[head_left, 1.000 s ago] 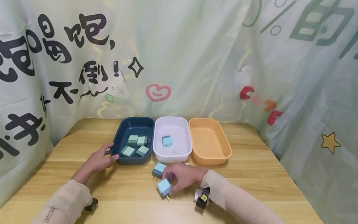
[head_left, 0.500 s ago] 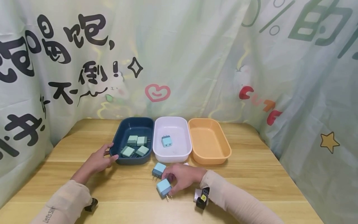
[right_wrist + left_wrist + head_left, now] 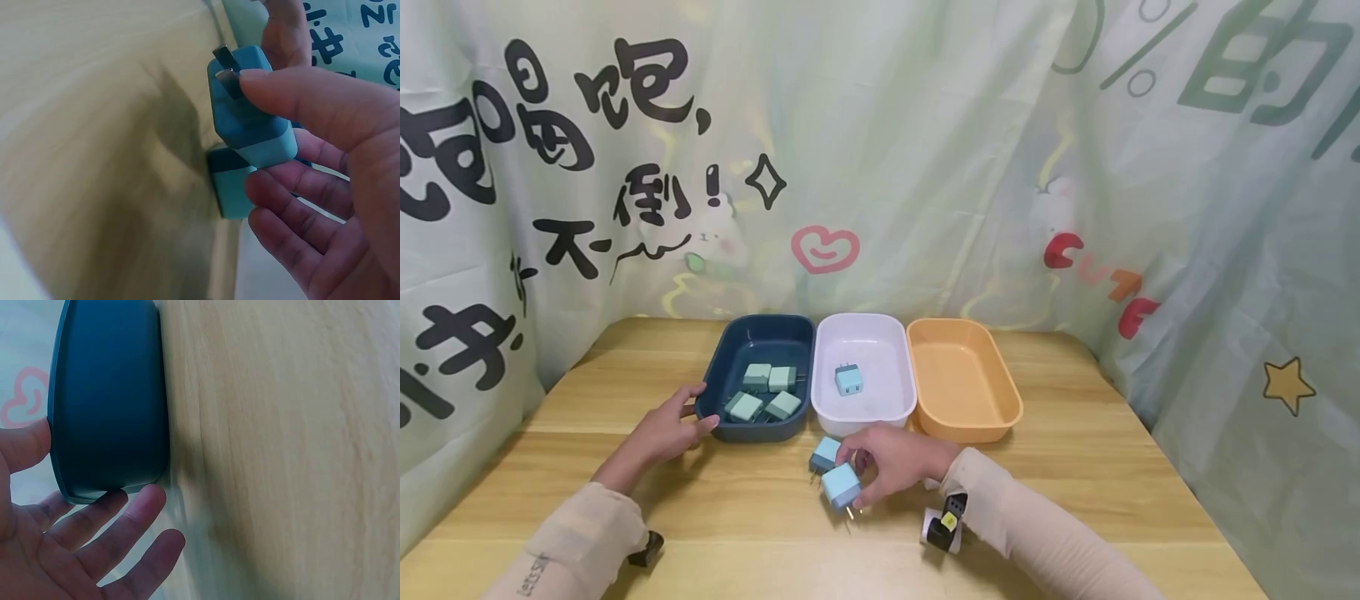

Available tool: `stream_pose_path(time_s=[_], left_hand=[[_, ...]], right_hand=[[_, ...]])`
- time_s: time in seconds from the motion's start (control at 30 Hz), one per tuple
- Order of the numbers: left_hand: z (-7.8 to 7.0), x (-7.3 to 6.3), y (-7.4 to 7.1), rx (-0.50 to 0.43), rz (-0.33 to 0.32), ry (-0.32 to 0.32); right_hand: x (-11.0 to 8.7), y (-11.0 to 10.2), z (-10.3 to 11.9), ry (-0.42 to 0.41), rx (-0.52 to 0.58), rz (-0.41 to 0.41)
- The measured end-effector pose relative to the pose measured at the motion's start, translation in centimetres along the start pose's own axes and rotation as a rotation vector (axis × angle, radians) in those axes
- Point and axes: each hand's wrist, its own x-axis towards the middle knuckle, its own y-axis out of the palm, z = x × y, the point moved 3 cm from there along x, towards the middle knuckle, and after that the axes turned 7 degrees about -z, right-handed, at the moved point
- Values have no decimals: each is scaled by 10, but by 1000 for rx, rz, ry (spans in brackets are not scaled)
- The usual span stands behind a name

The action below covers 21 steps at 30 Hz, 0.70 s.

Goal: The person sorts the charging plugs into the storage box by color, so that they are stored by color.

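My right hand (image 3: 895,458) pinches a light-blue two-pin plug charger (image 3: 840,483) between thumb and fingers. In the right wrist view, the charger's (image 3: 250,122) metal prongs stick out by the thumb. Close behind it lies a second blue charger (image 3: 824,455), partly covered by the held one. My left hand (image 3: 666,429) touches the near left corner of a navy tray (image 3: 760,432), with fingers loosely extended. Seen from the left wrist, the thumb (image 3: 28,447) rests on the tray's rim and fingertips meet its side. Several pale-green chargers (image 3: 756,377) lie inside that tray.
A white tray (image 3: 865,423) holding one blue charger (image 3: 848,380) stands against the navy one. To its right is an orange tray (image 3: 970,432). A white object (image 3: 928,523) is partly hidden by the right wrist camera. Printed curtains (image 3: 895,167) surround the wooden table (image 3: 737,517).
The right hand has lifted slightly, raising the blue charger with its prongs off the table. The left hand stays at the navy tray's corner.
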Motion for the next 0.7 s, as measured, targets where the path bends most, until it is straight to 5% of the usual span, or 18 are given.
stream_pose_path(time_s=[0.7], left_hand=[[0, -2, 0, -5, 9, -1]], right_hand=[[9, -33, 5, 35, 42, -74]])
